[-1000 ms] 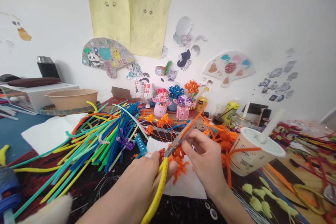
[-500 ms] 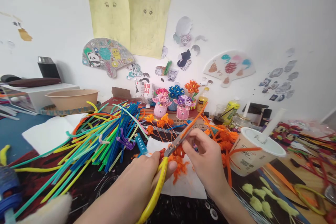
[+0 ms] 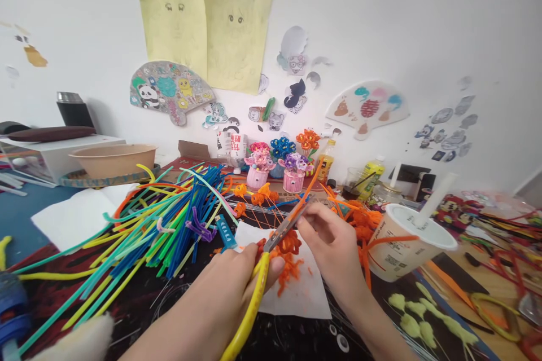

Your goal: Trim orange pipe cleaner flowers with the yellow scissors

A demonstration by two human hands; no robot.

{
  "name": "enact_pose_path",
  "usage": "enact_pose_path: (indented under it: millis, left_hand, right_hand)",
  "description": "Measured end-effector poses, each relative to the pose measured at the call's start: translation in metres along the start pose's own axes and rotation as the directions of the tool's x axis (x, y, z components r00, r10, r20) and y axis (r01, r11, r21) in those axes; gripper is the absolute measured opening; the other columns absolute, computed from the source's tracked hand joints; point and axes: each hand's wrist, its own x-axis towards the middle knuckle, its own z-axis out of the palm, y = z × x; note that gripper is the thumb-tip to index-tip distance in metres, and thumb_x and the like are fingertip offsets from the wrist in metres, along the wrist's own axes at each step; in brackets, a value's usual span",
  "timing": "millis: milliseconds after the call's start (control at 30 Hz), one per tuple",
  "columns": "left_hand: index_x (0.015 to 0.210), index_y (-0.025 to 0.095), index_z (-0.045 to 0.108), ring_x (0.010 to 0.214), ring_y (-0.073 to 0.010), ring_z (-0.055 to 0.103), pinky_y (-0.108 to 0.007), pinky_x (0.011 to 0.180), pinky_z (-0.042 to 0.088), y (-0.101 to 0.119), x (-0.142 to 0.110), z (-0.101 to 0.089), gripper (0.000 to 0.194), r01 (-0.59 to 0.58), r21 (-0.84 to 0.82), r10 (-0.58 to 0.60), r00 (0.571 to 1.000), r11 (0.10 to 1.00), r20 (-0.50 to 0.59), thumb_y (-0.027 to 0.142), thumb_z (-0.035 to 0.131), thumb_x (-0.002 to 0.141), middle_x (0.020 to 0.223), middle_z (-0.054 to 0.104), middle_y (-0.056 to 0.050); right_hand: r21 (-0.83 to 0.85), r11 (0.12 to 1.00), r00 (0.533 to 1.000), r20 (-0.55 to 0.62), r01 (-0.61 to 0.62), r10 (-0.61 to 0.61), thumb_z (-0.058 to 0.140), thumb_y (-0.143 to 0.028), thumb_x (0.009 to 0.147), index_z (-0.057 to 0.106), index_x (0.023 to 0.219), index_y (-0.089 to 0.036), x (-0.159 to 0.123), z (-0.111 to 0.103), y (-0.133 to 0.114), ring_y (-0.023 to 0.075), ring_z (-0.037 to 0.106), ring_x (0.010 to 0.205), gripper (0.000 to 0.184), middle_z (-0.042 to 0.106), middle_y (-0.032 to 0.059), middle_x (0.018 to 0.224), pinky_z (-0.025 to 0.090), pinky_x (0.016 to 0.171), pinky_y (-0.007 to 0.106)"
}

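Note:
Scissors (image 3: 250, 318) with yellow handles are gripped in my left hand (image 3: 231, 279), their metal blades angled up to the right. My right hand (image 3: 332, 242) is closed in a pinch beside the blade tips, on an orange pipe cleaner (image 3: 313, 183) that rises past them. The exact pinch point is hidden by fingers and blades. Just below the blades hangs curled orange pipe cleaner (image 3: 290, 242); whether it joins the held strand I cannot tell. Under both hands, white paper (image 3: 305, 299) carries orange fuzzy trimmings (image 3: 288, 273).
Left lies a bundle of coloured pipe cleaners (image 3: 169, 237) beside a blue packet (image 3: 225, 231). Pots of pipe-cleaner flowers (image 3: 293, 180) stand behind. At right are orange pipe-cleaner pieces (image 3: 364, 220), a lidded paper cup (image 3: 400, 248), pale green pieces (image 3: 410, 324) and another yellow-handled tool (image 3: 495, 316).
The whole view has shifted slightly to the left. My right hand and the orange strand have shifted a little against the blades; both hands keep their hold.

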Motion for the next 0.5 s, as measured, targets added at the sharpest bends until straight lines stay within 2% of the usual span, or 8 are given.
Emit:
enact_pose_path:
  millis: [133, 300, 500]
  left_hand:
    - [0.081, 0.021, 0.054, 0.064, -0.0166, 0.052, -0.026, 0.058, 0.036, 0.001, -0.002, -0.001, 0.049, 0.001, -0.071, 0.003, 0.999, 0.997, 0.045, 0.06, 0.026, 0.091, 0.076, 0.062, -0.001]
    - [0.077, 0.021, 0.05, 0.068, -0.0186, 0.053, -0.027, 0.059, 0.037, 0.008, -0.002, -0.001, 0.05, 0.025, -0.052, -0.023, 0.999, 0.998, 0.038, 0.06, 0.02, 0.09, 0.081, 0.063, -0.005]
    - [0.076, 0.022, 0.049, 0.063, -0.0189, 0.056, -0.027, 0.059, 0.036, 0.002, 0.002, 0.006, 0.043, 0.022, -0.028, -0.021, 1.0, 0.999, 0.02, 0.054, 0.024, 0.09, 0.07, 0.061, -0.003]
  right_hand:
    - [0.054, 0.998, 1.0, -0.005, -0.02, 0.02, 0.06, -0.023, 0.078, 0.061, 0.069, -0.02, 0.002, -0.001, -0.003, 0.0138, 0.055, 0.061, 0.01, 0.06, -0.0011, 0.066, 0.045, 0.057, 0.024]
    - [0.185, 0.98, 0.996, -0.038, -0.073, 0.081, 0.063, -0.022, 0.075, 0.06, 0.067, -0.02, -0.003, 0.006, -0.001, 0.0133, 0.055, 0.06, 0.008, 0.061, -0.0017, 0.064, 0.046, 0.056, 0.023]
    - [0.178, 0.979, 0.992, -0.06, -0.1, 0.112, 0.063, -0.022, 0.075, 0.06, 0.068, -0.02, -0.007, 0.01, 0.001, 0.0135, 0.054, 0.06, 0.008, 0.058, -0.0023, 0.063, 0.044, 0.055, 0.023]
